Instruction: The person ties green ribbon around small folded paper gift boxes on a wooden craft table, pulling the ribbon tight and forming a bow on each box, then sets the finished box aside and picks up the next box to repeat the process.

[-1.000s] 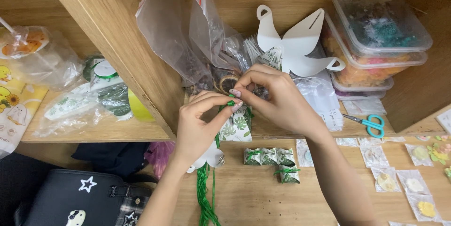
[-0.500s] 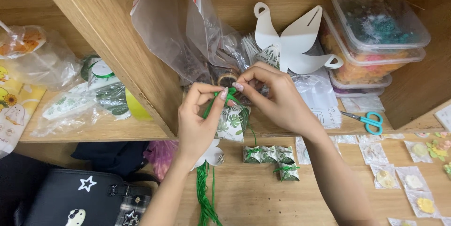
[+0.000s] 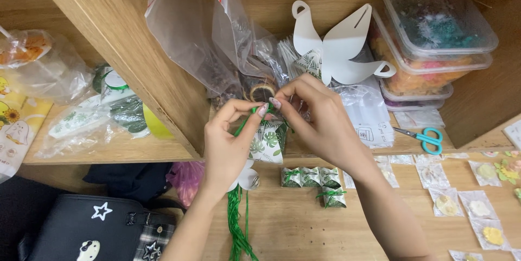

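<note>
While the left hand (image 3: 230, 144) pinches a thin green ribbon (image 3: 245, 122) between thumb and forefinger, the right hand (image 3: 320, 122) meets it fingertip to fingertip, its fingers closed narrowly on the same ribbon just above a small leaf-printed gift box (image 3: 268, 142). That box sits between both palms, over the front edge of the wooden shelf (image 3: 108, 152). Loose green ribbon strands (image 3: 237, 223) hang below the left wrist (a white paper tab shows there too). Four finished leaf-printed boxes (image 3: 313, 180) lie close together on the wooden table (image 3: 293, 228) just beneath. A white butterfly-shaped card cutout (image 3: 336, 44) stands behind the hands, and teal-handled scissors (image 3: 423, 137) lie well apart to the right
</note>
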